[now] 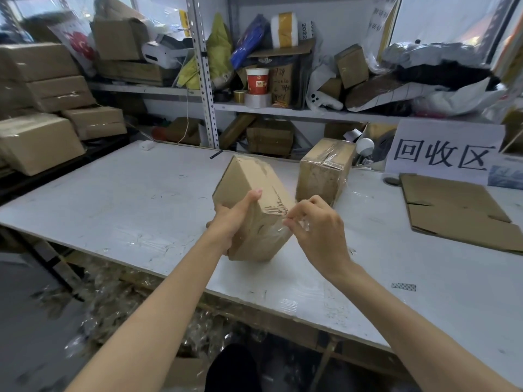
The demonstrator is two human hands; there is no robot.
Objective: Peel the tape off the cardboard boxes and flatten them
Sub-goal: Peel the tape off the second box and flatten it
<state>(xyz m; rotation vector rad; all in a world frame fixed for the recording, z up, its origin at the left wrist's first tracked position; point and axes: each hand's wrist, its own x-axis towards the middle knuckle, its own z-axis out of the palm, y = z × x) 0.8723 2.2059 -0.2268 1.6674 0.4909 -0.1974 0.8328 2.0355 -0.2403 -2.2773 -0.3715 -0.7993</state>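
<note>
A brown cardboard box (pixel 249 188) wrapped in clear tape is tilted above the white table (pixel 119 199), its near end lowest. My left hand (pixel 230 219) grips its left side, thumb on the top face. My right hand (pixel 317 230) pinches a strip of clear tape (pixel 294 224) at the box's near right corner. A second taped box (pixel 325 171) stands upright on the table just behind and to the right. A flattened cardboard sheet (pixel 455 210) lies at the far right.
Stacked boxes (pixel 42 108) sit to the left of the table. Metal shelving (pixel 203 80) behind holds cups, tape rolls and bags. A white sign (pixel 444 151) stands at the back right. Crumpled tape scraps (pixel 113 301) litter the floor below the table's near edge.
</note>
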